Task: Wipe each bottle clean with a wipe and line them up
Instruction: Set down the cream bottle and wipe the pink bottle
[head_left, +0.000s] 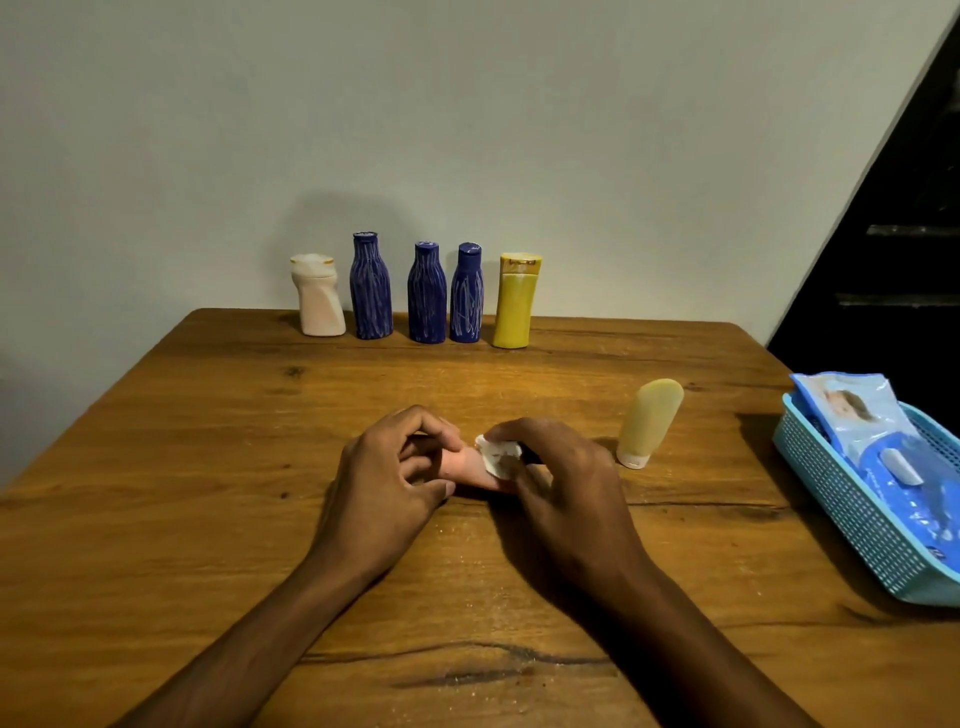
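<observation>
My left hand (395, 473) grips a small pink bottle (467, 467) lying low over the wooden table (208, 467); most of the bottle is hidden by my fingers. My right hand (561, 483) pinches a small white wipe (498, 454) against the bottle's top side. Along the table's far edge stands a row: a white bottle (318, 296), three blue bottles (371, 287) (427, 293) (466, 294) and a yellow bottle (515, 301). A pale yellow tube (649, 422) stands on its white cap to the right of my hands.
A light blue plastic basket (857, 519) sits at the table's right edge, holding a blue pack of wipes (878, 447). A wall rises right behind the bottle row. Dark stairs lie beyond the table at the right.
</observation>
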